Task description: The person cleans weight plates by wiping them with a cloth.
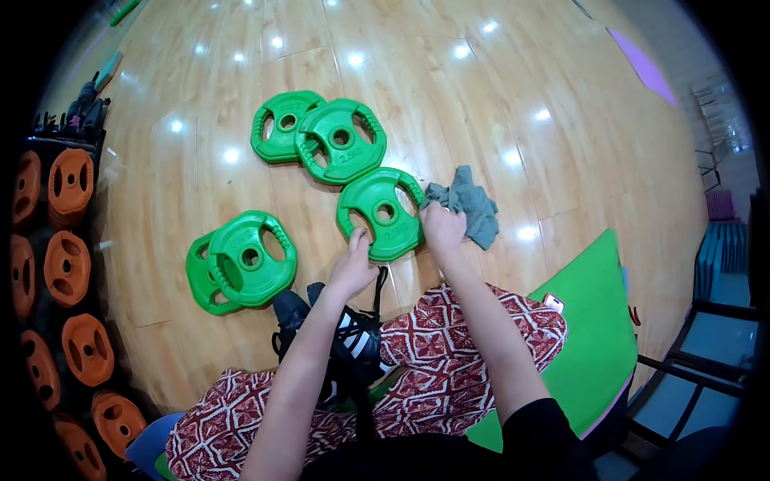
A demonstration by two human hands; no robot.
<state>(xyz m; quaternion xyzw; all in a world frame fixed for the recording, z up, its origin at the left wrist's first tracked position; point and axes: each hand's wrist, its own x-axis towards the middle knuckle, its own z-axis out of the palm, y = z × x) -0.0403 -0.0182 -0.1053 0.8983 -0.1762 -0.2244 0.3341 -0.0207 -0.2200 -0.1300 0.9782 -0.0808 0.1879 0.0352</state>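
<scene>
A green 2.5 kg weight plate [395, 232] is in front of me, with two round-cornered grip slots and a centre hole. My left hand [353, 266] is closed on its lower left edge, the thumb side uppermost; the fingertips are partly hidden. At the plate's right edge my right hand [443, 228] is closed on a crumpled grey cloth [479, 212], which spreads out to the right over the floor. Just above, another green plate [341, 156] overlaps a third green plate [273, 144]. To the left, a green plate [257, 276] lies partly over another green plate [204, 293].
Orange weight plates [84, 345] fill a rack along the left side. A green mat [589, 313] lies at my right with a phone [553, 303] near its edge. Black shoes [353, 341] are close below the plates. The wooden floor [449, 104] reflects ceiling lights.
</scene>
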